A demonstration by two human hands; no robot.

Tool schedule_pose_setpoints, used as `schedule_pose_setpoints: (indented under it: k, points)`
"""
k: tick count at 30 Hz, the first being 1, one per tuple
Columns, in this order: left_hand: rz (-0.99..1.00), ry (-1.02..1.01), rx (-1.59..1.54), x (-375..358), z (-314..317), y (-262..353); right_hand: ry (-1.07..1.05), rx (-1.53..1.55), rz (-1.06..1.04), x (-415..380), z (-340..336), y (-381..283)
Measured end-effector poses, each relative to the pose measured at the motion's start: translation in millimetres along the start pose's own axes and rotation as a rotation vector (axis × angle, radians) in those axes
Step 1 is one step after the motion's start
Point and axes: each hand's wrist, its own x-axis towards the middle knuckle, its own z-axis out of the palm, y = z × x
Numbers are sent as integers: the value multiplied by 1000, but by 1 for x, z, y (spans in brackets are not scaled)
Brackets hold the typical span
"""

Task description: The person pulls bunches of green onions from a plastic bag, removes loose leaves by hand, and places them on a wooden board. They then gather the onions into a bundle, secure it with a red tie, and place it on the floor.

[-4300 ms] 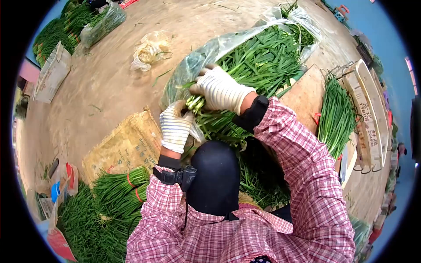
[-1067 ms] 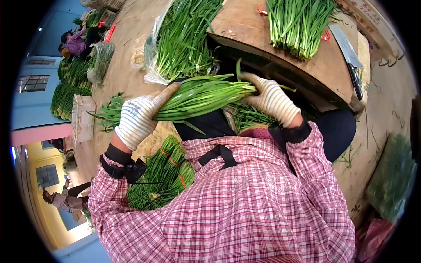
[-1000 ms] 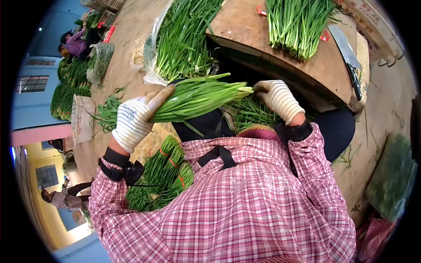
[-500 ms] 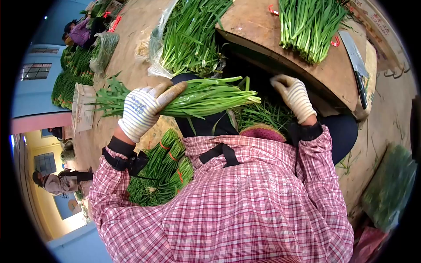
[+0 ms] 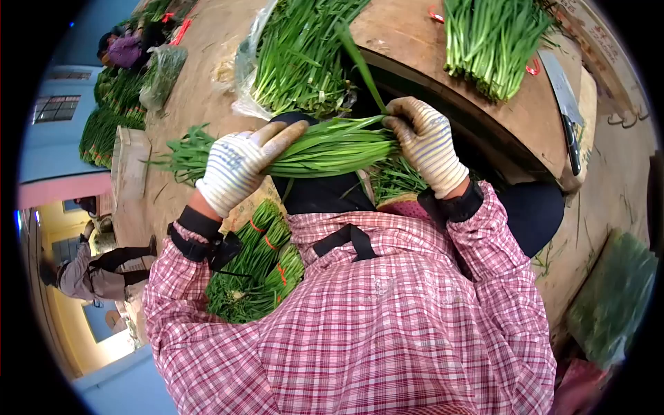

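Note:
My left hand [image 5: 238,166], in a striped white glove, is wrapped round a bundle of long green leafy stalks [image 5: 339,149] lying across my lap. At the bundle's right end, my right hand [image 5: 425,142], gloved too, pinches a green leaf [image 5: 363,69] that sticks up from between thumb and fingers. Bundles tied with red bands [image 5: 259,270] lie by my left side. Beyond my hands, loose stalks [image 5: 301,55] rest in clear plastic.
A wooden board [image 5: 408,34] bears more stalks [image 5: 491,48] and a cleaver [image 5: 561,90] at its right. Green plastic bags [image 5: 612,297] lie at the lower right. One person [image 5: 90,273] is at the far left, another [image 5: 124,52] at the upper left.
My right hand has moved left to the bundle's end and taken hold of a leaf. The person at the far left has shifted posture.

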Motion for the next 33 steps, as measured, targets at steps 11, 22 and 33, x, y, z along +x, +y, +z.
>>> schedule_pose_setpoints:
  k: [11,22,33]
  points:
    - [-9,38,96,5,-9,1,-186,402,454,-11,-49,36]
    - [-394,-136,-737,1,6,-1,-271,649,646,-35,-43,22]
    - [-273,-273,-642,12,-10,9,-147,813,557,-17,-33,-3]
